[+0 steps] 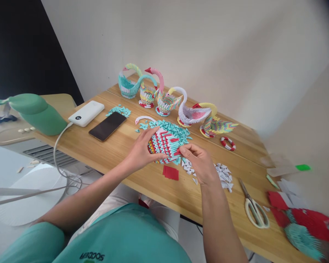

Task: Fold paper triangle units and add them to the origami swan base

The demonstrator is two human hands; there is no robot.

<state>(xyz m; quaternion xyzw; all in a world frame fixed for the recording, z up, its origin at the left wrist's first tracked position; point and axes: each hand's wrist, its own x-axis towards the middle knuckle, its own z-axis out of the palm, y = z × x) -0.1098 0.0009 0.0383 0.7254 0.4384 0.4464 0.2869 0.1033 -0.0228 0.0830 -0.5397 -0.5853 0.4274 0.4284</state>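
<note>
My left hand is wrapped round the left side of a folded-paper body with red, white, teal and yellow pieces. At its right edge, the thumb and fingers of my right hand pinch a small red paper piece. Behind the body lies a heap of teal folded pieces, and a loose white paper neck curves beside it. Red paper squares lie just in front. White folded pieces are scattered to the right, partly behind my right hand.
Several paper swans line the back of the wooden table. A phone, power bank and green bottle are at left. Scissors, a red-white ring and red paper are at right.
</note>
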